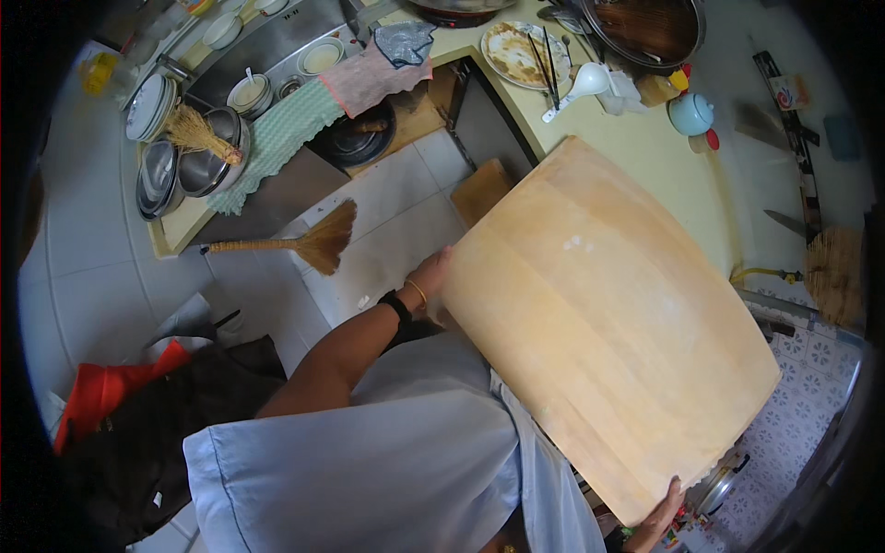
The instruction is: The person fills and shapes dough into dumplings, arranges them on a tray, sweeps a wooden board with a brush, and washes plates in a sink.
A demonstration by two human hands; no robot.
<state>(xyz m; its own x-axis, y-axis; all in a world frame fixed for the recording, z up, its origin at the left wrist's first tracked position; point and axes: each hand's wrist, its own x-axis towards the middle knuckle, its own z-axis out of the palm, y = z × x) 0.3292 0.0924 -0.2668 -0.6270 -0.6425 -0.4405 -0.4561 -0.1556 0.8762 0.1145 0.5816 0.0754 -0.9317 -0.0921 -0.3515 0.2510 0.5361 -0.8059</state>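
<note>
A large wooden board point(622, 318) spans the space in front of me, tilted, with a few whitish marks on its upper face. Its left edge is gripped by my left hand point(434, 275), which wears a gold bracelet and a dark band at the wrist. At the lower right corner, my right hand point(664, 515) grips the board's edge with the thumb on top. The fingers of both hands are mostly hidden under the board. The board's far corner reaches over the pale yellow countertop point(691, 186); whether it touches there I cannot tell.
On the counter are a plate with food residue point(515, 52), chopsticks point(544, 66), a white ladle point(584, 86), a large pot point(643, 31) and a light-blue jar point(690, 114). Left are a sink point(269, 41), stacked bowls point(153, 104) and a straw broom point(325, 238). An open cabinet door point(492, 114) stands beyond the board.
</note>
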